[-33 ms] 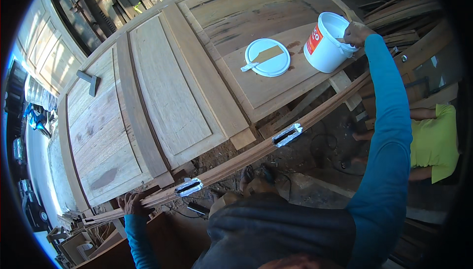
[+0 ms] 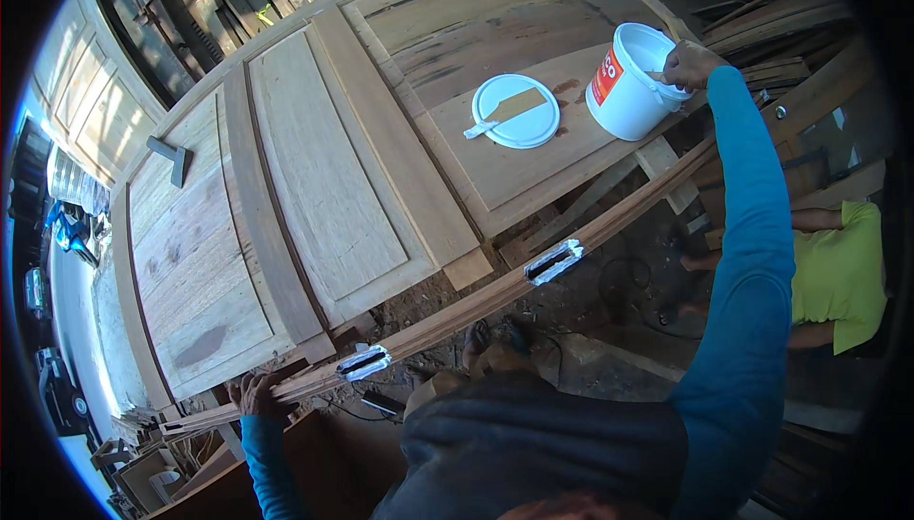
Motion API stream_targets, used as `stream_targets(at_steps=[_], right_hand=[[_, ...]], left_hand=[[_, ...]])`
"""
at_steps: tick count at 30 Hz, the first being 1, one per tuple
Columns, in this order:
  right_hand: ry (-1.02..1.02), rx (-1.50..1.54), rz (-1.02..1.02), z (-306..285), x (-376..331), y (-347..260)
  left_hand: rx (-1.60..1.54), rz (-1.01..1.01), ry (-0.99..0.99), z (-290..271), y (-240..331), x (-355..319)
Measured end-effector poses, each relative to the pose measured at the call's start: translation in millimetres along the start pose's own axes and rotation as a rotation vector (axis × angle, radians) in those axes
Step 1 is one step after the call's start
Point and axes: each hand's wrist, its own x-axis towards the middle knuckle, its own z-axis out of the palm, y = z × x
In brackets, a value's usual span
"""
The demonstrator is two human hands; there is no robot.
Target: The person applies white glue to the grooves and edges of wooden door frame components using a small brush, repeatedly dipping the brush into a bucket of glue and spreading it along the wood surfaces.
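A long wooden rail point(image 2: 457, 315) runs across in front of me, alongside the panelled wooden door point(image 2: 352, 177). Two slots in it, a left slot point(image 2: 365, 362) and a right slot point(image 2: 554, 262), are ringed with white paste. My left hand point(image 2: 253, 394) is closed around the rail near its left end. Over the rim of a white plastic bucket point(image 2: 633, 91) with a red label, my right hand point(image 2: 691, 67) is closed, its fingertips reaching inside. A pale bit shows by the fingers, but what they hold I cannot make out. The round white lid point(image 2: 535, 127) lies beside the bucket, a flat tan scraper point(image 2: 517, 107) on it.
A dark L-shaped square tool point(image 2: 175, 159) lies on the door's left panel. To the right is a person in a yellow shirt point(image 2: 838, 277). Stacked boards point(image 2: 790, 20) stand at the far right, and a cable crosses the littered ground below the rail.
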Motion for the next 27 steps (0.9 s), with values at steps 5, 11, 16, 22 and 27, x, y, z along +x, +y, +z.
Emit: stream_targets(at_steps=[5, 11, 16, 22, 27], right_hand=[[0.064, 0.268, -0.024, 2.8, -4.3, 29.3], [0.252, 0.266, -0.069, 29.3, -10.5, 49.8], [0.315, -0.117, 0.083, 38.2, 3.2, 32.3], [0.216, 0.039, 0.047, 12.1, -9.9, -28.2], [0.304, 0.008, -0.257, 49.0, 54.2, 87.2]], left_hand=[[-0.016, -0.034, -0.009, -0.3, 6.1, -1.4], [-0.006, -0.092, -0.049, 2.3, 1.9, 0.1], [0.036, -0.097, -0.064, 1.8, 7.3, 8.3], [0.028, -0.181, -0.089, 26.0, -26.3, -12.3], [0.117, -0.217, -0.102, 25.4, -33.6, 5.4]])
